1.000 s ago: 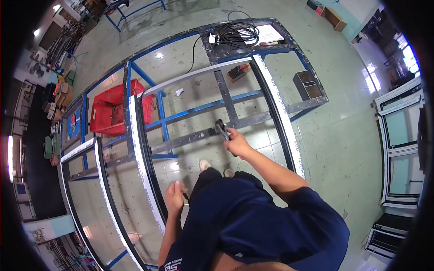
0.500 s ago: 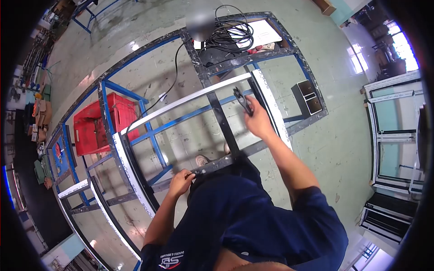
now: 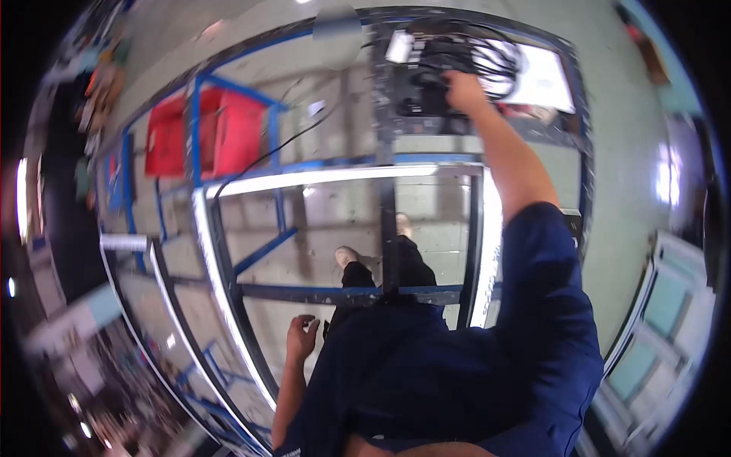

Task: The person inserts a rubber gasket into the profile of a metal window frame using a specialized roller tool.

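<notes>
My right hand reaches far out over the board at the back of the table frame, beside a coil of black cable. Motion smears its fingers, and the dark shapes by them cannot be told apart. My left hand is curled near my waist, just in front of the table's near bar. Something small and dark shows at its fingertips, too small to name. Between the hands lies a white-and-black window frame, resting across the table frame's bars.
White paper lies on the back board, right of the cable. A red crate stands under the table at left. Another white profile frame leans at front left. Frames with panes stand at right. A thin cable hangs across.
My right hand has gone from above the window frame, where it held a dark hand tool, forward to the back board. My left hand has come off the near bar. The view has shifted.
</notes>
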`<state>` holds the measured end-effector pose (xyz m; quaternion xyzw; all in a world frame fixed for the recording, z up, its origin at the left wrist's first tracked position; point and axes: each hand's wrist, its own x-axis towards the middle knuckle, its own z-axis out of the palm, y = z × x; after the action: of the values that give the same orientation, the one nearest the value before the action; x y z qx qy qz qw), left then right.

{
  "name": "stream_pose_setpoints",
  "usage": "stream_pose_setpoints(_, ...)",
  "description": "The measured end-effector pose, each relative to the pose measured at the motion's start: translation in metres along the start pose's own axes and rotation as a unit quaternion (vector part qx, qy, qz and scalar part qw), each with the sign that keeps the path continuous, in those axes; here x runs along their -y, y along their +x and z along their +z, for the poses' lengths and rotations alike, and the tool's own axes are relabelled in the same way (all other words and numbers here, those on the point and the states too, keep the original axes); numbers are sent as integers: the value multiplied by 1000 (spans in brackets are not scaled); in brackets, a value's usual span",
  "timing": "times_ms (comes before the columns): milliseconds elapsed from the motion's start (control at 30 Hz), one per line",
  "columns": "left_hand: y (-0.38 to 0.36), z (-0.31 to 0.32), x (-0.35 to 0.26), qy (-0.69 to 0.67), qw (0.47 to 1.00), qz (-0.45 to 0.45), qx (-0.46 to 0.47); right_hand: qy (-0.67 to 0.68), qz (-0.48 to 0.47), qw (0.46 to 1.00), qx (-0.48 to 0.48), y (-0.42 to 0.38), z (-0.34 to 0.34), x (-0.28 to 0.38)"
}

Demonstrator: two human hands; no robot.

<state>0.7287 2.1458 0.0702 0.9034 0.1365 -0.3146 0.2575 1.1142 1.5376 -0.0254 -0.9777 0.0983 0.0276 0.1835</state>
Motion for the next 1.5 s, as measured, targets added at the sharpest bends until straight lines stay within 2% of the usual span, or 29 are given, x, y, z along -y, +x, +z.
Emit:
stream_pose_setpoints(33,-7,4,10,-11,1000,-19,-14,-19,-41,999,-28,8,5,-1)
stream_pose_setpoints(67,-15,3,7,-30,998,-56,-18,-34,-120,984,-124,15,12,3)
stream_pose_setpoints(133,-28,4,10,-62,990,-128,-22,-36,-104,981,-158,10,0,51)
stream_pose_setpoints(167,-30,12,28,-60,986,-157,-11,1,-142,977,-157,16,6,66)
stream_pose_setpoints(200,-36,15,34,-60,987,-146,-21,59,-186,967,-163,12,2,97)
stream_pose_setpoints(233,-41,9,23,-48,986,-162,-18,72,-210,963,-155,12,5,128)
stream_pose_setpoints(300,-45,11,30,-68,985,-159,-25,218,-332,907,-143,2,5,183)
stream_pose_setpoints(367,-44,7,20,-71,983,-164,-37,285,-342,892,-82,-9,18,237)
stream_pose_setpoints(433,-48,5,8,-107,977,-178,-56,362,-312,878,12,-29,29,288)
stream_pose_setpoints(500,-52,2,-5,-156,968,-179,-85,377,-327,866,38,-58,39,331)
stream_pose_setpoints(533,-53,3,-5,-118,977,-160,-71,393,-327,857,59,-73,44,348)
stream_pose_setpoints(567,-58,4,-3,-83,984,-147,-62,368,-365,853,59,-88,51,362)
stream_pose_setpoints(600,-63,4,-3,-120,977,-168,-47,346,-405,845,56,-104,58,374)
stream_pose_setpoints(667,-75,17,4,-143,966,-200,-80,348,-432,826,100,-135,77,384)
stream_pose_setpoints(733,-87,22,15,-172,957,-215,-97,309,-433,835,139,-167,83,386)
stream_pose_setpoints(767,-94,29,27,-184,952,-218,-113,326,-429,830,142,-183,87,384)
stream_pose_setpoints(833,-105,45,60,-182,950,-148,-206,346,-388,839,163,-211,103,378)
stream_pose_setpoints(867,-110,38,71,-184,949,-150,-209,346,-350,852,180,-220,112,375)
stream_pose_setpoints(900,-112,29,82,-185,949,-138,-216,345,-355,853,167,-225,118,376)
stream_pose_setpoints(967,-117,11,106,-80,904,-71,-414,325,-251,876,252,-235,128,378)
stream_pose_setpoints(1033,-117,-21,131,-51,885,-67,-459,339,-242,884,212,-239,140,392)
stream_pose_setpoints(1100,-112,-47,166,-26,880,-73,-468,314,-195,899,233,-244,147,411)
stream_pose_setpoints(1167,-105,-65,208,1,910,-55,-412,336,-170,902,212,-256,149,437)
stream_pose_setpoints(1233,-100,-72,237,41,925,-52,-375,346,-93,906,225,-267,144,465)
stream_pose_setpoints(1267,-96,-72,253,3,945,-49,-324,348,-87,908,216,-267,150,474)
stream_pose_setpoints(1300,-95,-71,263,-3,951,-57,-304,366,-35,902,227,-262,162,480)
stream_pose_setpoints(1333,-94,-70,271,-15,952,-62,-298,384,17,892,239,-256,173,486)
stream_pose_setpoints(1500,-91,-66,282,9,948,-65,-312,404,86,885,214,-210,191,523)
